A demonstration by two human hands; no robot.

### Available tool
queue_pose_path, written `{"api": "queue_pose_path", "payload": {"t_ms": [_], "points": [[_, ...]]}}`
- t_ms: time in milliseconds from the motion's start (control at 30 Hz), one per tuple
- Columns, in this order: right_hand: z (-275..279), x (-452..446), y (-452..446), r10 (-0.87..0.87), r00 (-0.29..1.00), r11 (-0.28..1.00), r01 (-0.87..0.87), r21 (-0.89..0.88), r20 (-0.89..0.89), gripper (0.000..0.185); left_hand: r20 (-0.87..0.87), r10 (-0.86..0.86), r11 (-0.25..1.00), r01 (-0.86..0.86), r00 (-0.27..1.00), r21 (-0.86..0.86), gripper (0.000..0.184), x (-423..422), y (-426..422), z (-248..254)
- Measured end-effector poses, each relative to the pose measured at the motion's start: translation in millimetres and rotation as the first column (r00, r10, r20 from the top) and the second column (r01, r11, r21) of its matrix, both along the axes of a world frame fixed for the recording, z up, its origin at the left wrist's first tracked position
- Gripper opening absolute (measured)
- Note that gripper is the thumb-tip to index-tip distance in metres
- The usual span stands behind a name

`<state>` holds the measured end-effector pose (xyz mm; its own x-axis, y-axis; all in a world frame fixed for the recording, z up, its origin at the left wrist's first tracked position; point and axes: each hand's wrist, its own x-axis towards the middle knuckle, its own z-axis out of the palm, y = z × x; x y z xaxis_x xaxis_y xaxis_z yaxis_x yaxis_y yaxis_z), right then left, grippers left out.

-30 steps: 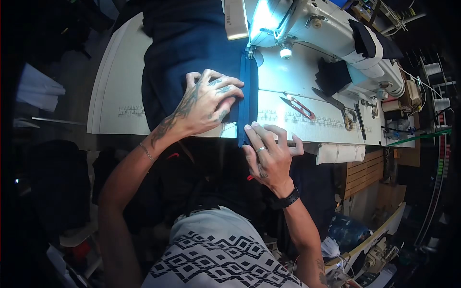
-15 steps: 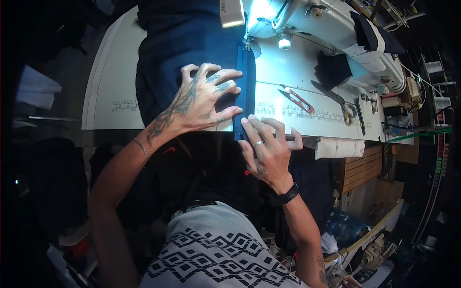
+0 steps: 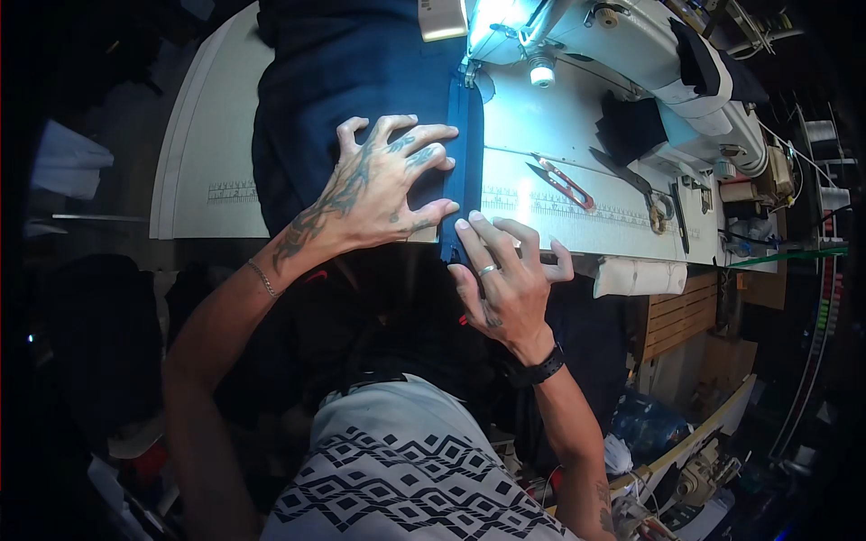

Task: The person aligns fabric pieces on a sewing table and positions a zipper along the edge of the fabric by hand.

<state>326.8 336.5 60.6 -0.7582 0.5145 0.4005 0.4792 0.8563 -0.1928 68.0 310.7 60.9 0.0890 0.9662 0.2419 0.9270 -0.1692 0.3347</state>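
Dark navy fabric (image 3: 316, 81) lies across the sewing machine table. Along its right edge runs a long, narrow navy strip (image 3: 465, 149) with a lengthwise line, perhaps zipper tape; it leads up to the presser foot (image 3: 467, 74). My left hand (image 3: 383, 185) rests on the fabric with fingers spread, the fingertips and thumb touching the strip's left side. At the table's front edge, my right hand (image 3: 510, 279) has the strip's lower end between thumb and fingers, its little finger apart from the others. The thumb's exact contact is partly hidden.
The white sewing machine (image 3: 622, 45) stands at the upper right under a bright lamp. Red thread snips (image 3: 564, 185), large scissors (image 3: 645, 185) and a black slim tool (image 3: 679, 216) lie right of the strip. A white roll (image 3: 640, 277) sits at the front edge.
Both hands keep nearly the same pose on the strip and fabric. The whole view has shifted slightly, with the machine a little further right.
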Motion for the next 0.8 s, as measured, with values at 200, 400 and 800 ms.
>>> {"api": "queue_pose_path", "payload": {"t_ms": [200, 400, 800], "points": [[2.4, 0.8, -1.3, -0.007, 1.0, 1.0, 0.006, 0.014, 0.025, 0.05, -0.022, 0.001, 1.0, -0.002, 1.0, -0.029, 0.052, -0.7, -0.2, 2.7], [10.1, -2.7, -5.2, -0.022, 0.998, 1.0, 0.023, -0.019, 0.052, 0.049, -0.039, -0.033, 0.999, 0.033, 0.999, 0.011, 0.057, -5.1, 1.3, -1.0], [23.7, -1.9, -9.1, 0.001, 0.99, 0.998, 0.007, -0.055, 0.142, 0.057, -0.051, -0.015, 1.0, 0.015, 0.999, 0.0, 0.05, -3.2, -0.7, 4.8]]}}
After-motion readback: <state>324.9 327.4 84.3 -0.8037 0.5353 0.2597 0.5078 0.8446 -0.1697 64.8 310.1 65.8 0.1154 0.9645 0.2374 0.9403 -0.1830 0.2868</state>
